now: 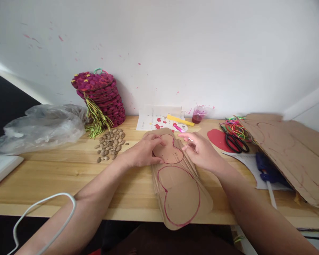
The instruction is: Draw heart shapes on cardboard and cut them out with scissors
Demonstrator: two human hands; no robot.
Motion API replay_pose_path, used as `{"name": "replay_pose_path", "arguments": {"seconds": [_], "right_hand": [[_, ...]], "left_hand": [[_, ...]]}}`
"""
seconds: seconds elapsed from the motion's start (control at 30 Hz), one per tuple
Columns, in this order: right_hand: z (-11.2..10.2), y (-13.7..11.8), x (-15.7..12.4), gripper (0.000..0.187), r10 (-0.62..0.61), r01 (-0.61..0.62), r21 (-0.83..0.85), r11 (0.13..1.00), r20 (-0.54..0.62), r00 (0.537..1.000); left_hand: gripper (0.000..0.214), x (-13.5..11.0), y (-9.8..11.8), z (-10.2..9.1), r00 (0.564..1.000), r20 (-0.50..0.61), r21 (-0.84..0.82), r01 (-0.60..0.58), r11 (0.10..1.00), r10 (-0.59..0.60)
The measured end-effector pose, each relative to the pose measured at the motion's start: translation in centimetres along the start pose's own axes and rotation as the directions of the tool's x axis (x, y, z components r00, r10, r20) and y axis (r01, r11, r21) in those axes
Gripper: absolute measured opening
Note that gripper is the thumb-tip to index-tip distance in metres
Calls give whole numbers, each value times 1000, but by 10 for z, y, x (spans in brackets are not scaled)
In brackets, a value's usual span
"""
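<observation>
2 heart outlines show in red on the cardboard strip (pixel 179 187) that lies along the middle of the wooden table (pixel 55 170): a large one near the table's front edge, fully closed, and a smaller one farther back, whose line also looks closed. The left hand (pixel 146 152) lies flat on a small cardboard heart template (pixel 167 153) set inside that smaller outline, fingers spread narrow and pressing it down. The right hand (pixel 202 150) hovers just beside the template's right side, fingers curled loosely around something thin and pale; what it is I cannot tell. Judging from this, the tracing seems nearly done, while no cut runs along either outline on this strip, and the scissors (pixel 235 141) lie untouched to the right beside a tangle of coloured bands (pixel 234 126). The strip's near end overhangs the table's front edge. Open wood lies left of the strip, up to a scatter of seeds (pixel 110 144) and a clear plastic bag (pixel 42 125). Room on the right is tighter: a blue glue gun (pixel 266 170) and a big cardboard sheet (pixel 289 148) crowd that side.
</observation>
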State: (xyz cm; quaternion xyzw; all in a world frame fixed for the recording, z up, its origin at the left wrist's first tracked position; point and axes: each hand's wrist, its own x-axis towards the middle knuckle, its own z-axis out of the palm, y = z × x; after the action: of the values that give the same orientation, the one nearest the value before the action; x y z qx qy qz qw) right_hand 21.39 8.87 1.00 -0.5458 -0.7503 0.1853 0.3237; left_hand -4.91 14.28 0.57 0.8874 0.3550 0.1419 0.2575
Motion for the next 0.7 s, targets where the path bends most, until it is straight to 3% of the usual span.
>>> {"name": "replay_pose_path", "arguments": {"seconds": [0.4, 0.7], "right_hand": [[4, -1, -2, 49, 92, -95, 55, 994, 42, 995], [6, -2, -2, 45, 77, -78, 60, 995, 14, 997]], "left_hand": [[59, -1, 1, 1, 1000, -16, 0, -1, 1000, 1], [58, -3, 4, 1, 1000, -19, 19, 2, 1000, -1]]}}
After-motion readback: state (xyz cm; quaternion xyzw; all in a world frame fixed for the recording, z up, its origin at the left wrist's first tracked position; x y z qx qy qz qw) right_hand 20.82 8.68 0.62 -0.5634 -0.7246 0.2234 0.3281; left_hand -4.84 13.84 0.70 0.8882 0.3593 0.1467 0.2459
